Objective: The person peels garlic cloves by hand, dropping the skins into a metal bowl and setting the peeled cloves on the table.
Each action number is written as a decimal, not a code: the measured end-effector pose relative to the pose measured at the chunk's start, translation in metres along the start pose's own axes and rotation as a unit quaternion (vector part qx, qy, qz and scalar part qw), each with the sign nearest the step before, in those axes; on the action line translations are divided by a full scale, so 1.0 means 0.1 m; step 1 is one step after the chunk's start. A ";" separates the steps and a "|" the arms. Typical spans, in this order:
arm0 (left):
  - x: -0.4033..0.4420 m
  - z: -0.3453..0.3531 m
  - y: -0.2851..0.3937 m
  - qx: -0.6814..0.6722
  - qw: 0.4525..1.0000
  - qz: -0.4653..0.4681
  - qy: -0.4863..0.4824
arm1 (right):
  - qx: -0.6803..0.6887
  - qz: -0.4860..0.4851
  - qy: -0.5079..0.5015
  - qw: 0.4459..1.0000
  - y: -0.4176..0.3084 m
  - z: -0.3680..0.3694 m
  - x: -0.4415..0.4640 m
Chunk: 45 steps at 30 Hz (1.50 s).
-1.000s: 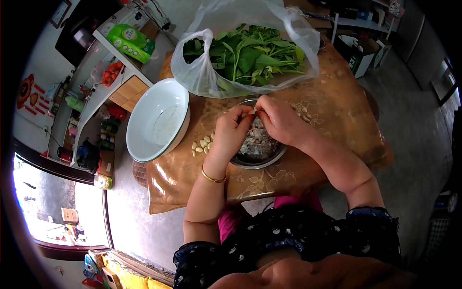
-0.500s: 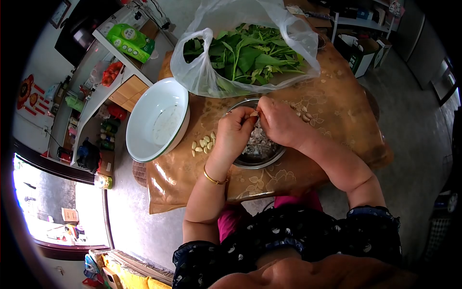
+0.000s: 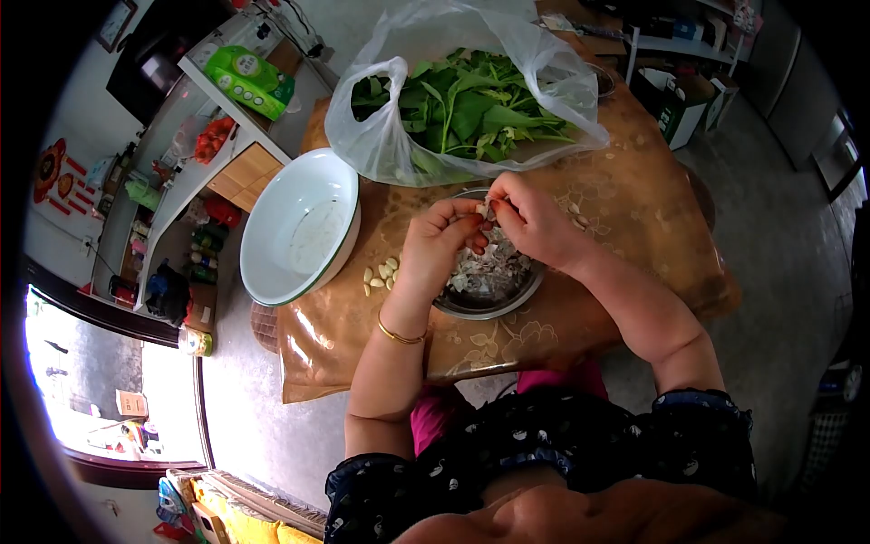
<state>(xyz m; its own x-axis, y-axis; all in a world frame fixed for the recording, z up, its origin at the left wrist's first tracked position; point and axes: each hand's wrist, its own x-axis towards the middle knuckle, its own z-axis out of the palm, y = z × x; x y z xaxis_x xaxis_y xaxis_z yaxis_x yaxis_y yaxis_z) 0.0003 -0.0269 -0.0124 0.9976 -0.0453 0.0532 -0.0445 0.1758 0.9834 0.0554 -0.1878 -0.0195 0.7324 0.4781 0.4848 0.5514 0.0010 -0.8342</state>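
Above a steel bowl [image 3: 497, 314] heaped with papery garlic skins [image 3: 489, 272], my two hands meet at the fingertips. A small garlic clove [image 3: 486, 210] is pinched there, partly hidden by the fingers. My left hand [image 3: 439, 239], with a gold bangle at its wrist, closes thumb and fingers on the clove from the left. From the right, my right hand [image 3: 536, 225] pinches at the same clove. Several peeled cloves [image 3: 381, 275] lie on the table beside my left wrist. Beyond my right hand are a few unpeeled cloves [image 3: 577, 218], partly covered by it.
A white enamel basin [image 3: 299, 227] stands at the table's left edge. At the back, an open plastic bag [image 3: 362, 150] holds green leaves [image 3: 476, 104]. A brown patterned cloth covers the table [image 3: 634, 227]. Shelving [image 3: 263, 136] stands to the left.
My fingertips have parted slightly, and the right-hand fingers have shifted on the clove. More of the bowl and skins shows below my hands.
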 end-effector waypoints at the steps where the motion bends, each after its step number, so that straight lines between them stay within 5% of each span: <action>1: 0.00 0.00 0.01 -0.030 1.000 -0.009 -0.002 | 0.013 0.006 -0.002 1.000 -0.01 0.00 0.00; 13: 0.02 -0.06 0.01 -0.186 0.982 -0.037 -0.014 | 0.053 0.035 -0.030 0.997 -0.07 -0.02 0.00; 28: 0.07 -0.15 -0.02 -0.205 0.978 -0.019 0.044 | 0.022 -0.001 -0.136 0.990 -0.18 -0.02 -0.03; 37: 0.07 -0.15 -0.03 -0.149 0.988 -0.006 0.043 | -0.055 -0.097 -0.109 0.988 -0.05 0.10 -0.04; 45: 0.07 -0.10 -0.07 -0.092 0.992 0.042 0.079 | -0.014 0.043 -0.079 0.996 -0.03 0.08 -0.07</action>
<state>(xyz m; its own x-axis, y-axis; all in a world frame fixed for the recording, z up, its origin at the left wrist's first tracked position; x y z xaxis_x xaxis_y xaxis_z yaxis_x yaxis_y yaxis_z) 0.0081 -0.0185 -0.0204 0.9873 0.1300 0.0913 -0.1319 0.3500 0.9274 0.0451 -0.1843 -0.0224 0.7071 0.6068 0.3630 0.5019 -0.0691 -0.8621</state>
